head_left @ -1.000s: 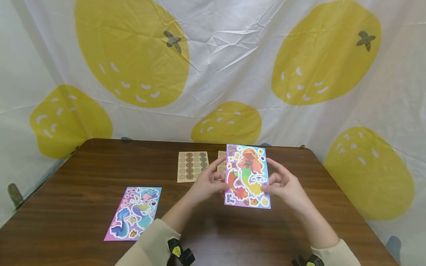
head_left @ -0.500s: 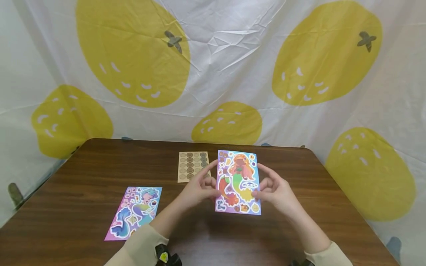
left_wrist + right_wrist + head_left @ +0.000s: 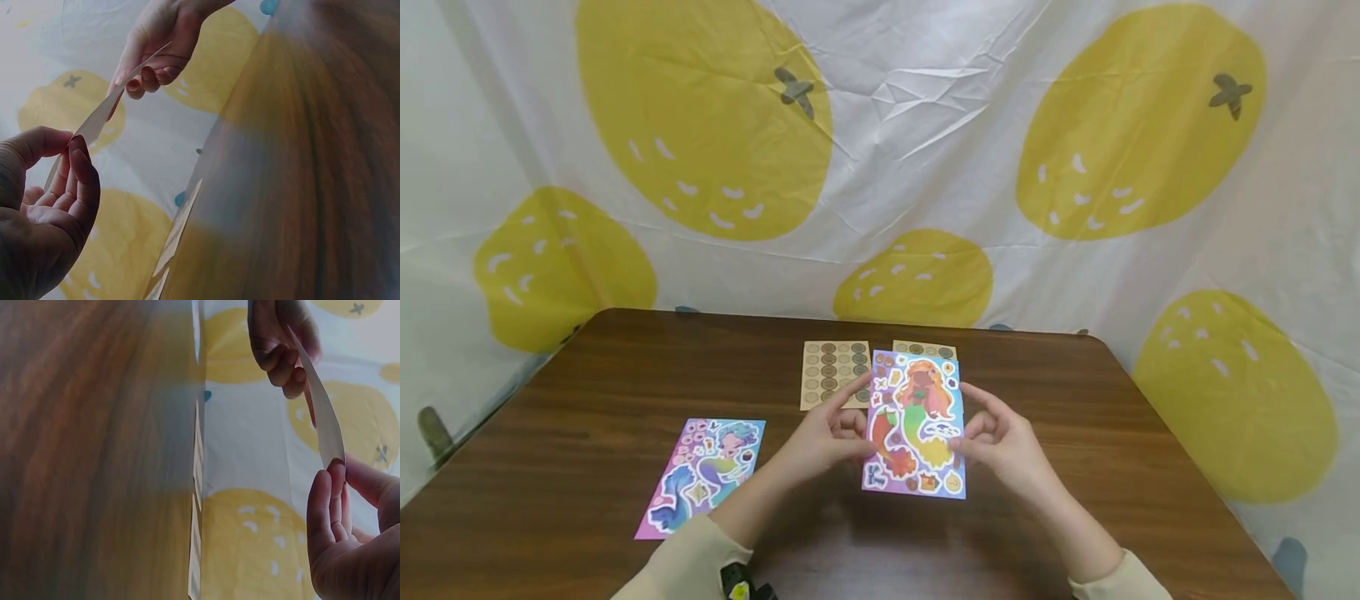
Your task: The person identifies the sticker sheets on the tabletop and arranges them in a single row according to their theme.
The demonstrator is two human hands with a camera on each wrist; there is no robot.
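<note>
A big white cloth (image 3: 925,167) with fat yellow fruits on it hangs behind a brown table (image 3: 1150,500). The cloth is wrinkly and a bit shiny. The table top has dark streaks like wood.

A person holds a mermaid sheet (image 3: 917,425) up above the table, near the middle. The left hand (image 3: 827,442) pinches one long side, and the right hand (image 3: 1003,442) pinches the other. Each thumb presses on the front, with fingers bent behind it. The sheet is thin and bends a little in the wrist views, where its back looks plain and pale. Its front is bright, with an orange-haired mermaid and a red tail.

A blue mermaid sheet (image 3: 700,475) lies flat near the left arm. Farther back are two tan sheets with rows of round spots: the left tan sheet (image 3: 835,367) and the right tan sheet (image 3: 925,348), which is mostly hidden behind the held one.
</note>
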